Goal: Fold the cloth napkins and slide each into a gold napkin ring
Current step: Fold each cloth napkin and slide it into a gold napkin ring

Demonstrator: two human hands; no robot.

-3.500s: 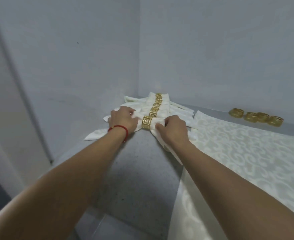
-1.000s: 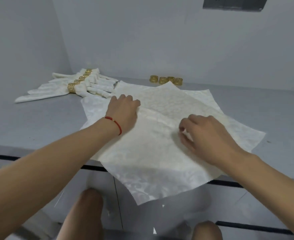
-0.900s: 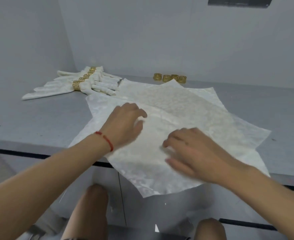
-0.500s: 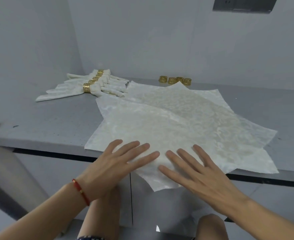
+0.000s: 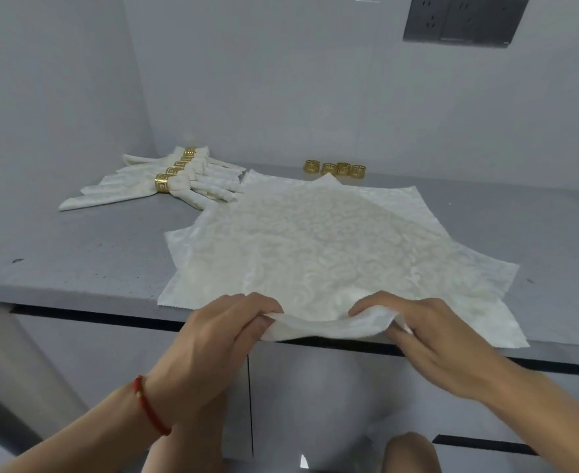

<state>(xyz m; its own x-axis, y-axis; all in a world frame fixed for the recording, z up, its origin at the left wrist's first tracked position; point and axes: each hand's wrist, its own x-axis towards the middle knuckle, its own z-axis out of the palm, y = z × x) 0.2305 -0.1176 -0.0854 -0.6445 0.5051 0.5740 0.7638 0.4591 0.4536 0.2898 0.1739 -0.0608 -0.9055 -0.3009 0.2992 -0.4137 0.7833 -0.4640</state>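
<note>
1. Left hand [image 5: 213, 339], red cord bracelet [image 5: 148, 404] at the wrist: thumb and curled fingers pinch the near edge of the top napkin [image 5: 315, 254] at the counter's front edge.
2. Right hand [image 5: 441, 346]: fingers likewise curled round the same near edge, to the right of the left hand. Between the two hands the edge is lifted off the surface and sags in a shallow fold.
3. Top napkin: cream cloth with a woven scroll pattern, otherwise lying flat in the middle of the grey counter [image 5: 76, 254], its near part at the front edge.
4. Stack of unfolded napkins [image 5: 479, 288]: further cream cloths lie under the top one, turned at different angles, so that their corners fan out to the left, right and rear.
5. Finished napkins [image 5: 138, 186]: a row of folded napkins at the rear left of the counter, near the wall corner, each passed through a gold ring [image 5: 162, 183]; the rings line up front to back, and the nearest napkin ends touch the left corner of the flat stack.
6. Loose gold napkin rings [image 5: 335, 168]: four, side by side at the rear of the counter, just beyond the far corner of the stack.
7. Wall socket panel [image 5: 465, 18]: dark, upper right on the rear wall.
8. Cabinet fronts [image 5: 110, 353]: grey, below the counter.
</note>
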